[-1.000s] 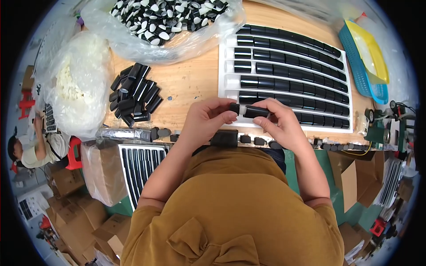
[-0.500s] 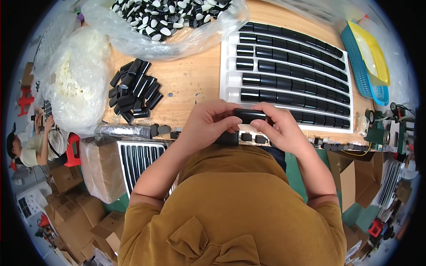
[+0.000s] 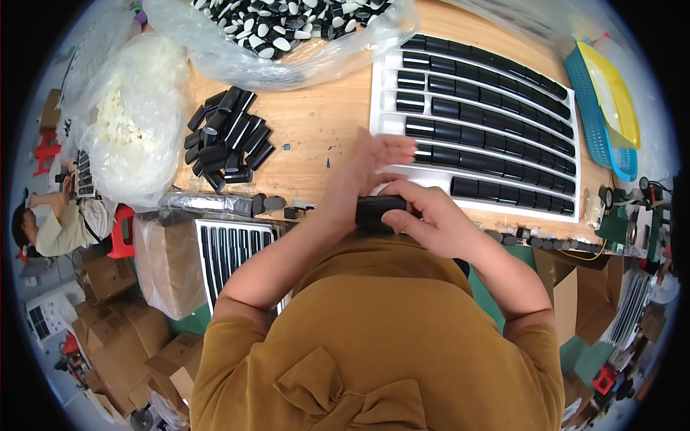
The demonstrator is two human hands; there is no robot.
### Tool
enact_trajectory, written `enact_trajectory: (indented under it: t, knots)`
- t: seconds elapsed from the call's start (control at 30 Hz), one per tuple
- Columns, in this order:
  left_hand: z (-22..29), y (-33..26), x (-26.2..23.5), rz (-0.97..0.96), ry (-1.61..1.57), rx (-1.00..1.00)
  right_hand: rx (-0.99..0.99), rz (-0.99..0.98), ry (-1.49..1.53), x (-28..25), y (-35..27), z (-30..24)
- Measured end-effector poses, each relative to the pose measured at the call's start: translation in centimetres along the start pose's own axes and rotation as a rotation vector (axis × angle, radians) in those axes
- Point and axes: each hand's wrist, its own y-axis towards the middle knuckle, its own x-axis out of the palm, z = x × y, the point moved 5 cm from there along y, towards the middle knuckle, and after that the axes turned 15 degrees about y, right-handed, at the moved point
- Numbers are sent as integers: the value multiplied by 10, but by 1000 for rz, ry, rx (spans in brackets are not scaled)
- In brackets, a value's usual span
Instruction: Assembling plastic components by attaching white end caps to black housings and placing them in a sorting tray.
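At far left a clear bag [image 3: 169, 79] is holding cream pieces; beside it a black pile [image 3: 226, 136] is lying loose on the bench [image 3: 316, 122], with a larger clear bag [image 3: 287, 76] bulging with black-and-white pieces behind. The left hand [image 3: 368, 156] is hanging blurred, fingers extended and seemingly clasping nothing. The right hand [image 3: 435, 219] is clamping a black piece [image 3: 387, 204] at the bench's near edge; this is looking like a handling step, calling for a steady grip. Rightward, a white tray [image 3: 376, 100] is carrying black rows, the lowest showing bare white leftward, and a blue basket [image 3: 586, 111] is cradling a yellow tray [image 3: 624, 80].
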Motion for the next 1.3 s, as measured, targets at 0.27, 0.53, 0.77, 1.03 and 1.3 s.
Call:
enact_trajectory:
  t: [0.27, 0.53, 0.77, 1.03, 1.3]
  knots:
    - [8, -5, 7, 33, 146, 154, 4, 17, 94, 0, -1, 0]
    - [19, 12, -68, 571, 382, 414, -225, 411, -391, -39, 12, 33]
    - [12, -1, -87, 657, 303, 303, -284, 503, -658, -32, 7, 22]
    - [24, 16, -92, 651, 381, 362, -368, 567, -774, -31, -1, 24]
    - [98, 82, -147, 922, 1008, 721, 11, 582, -958, -88, -60, 2]
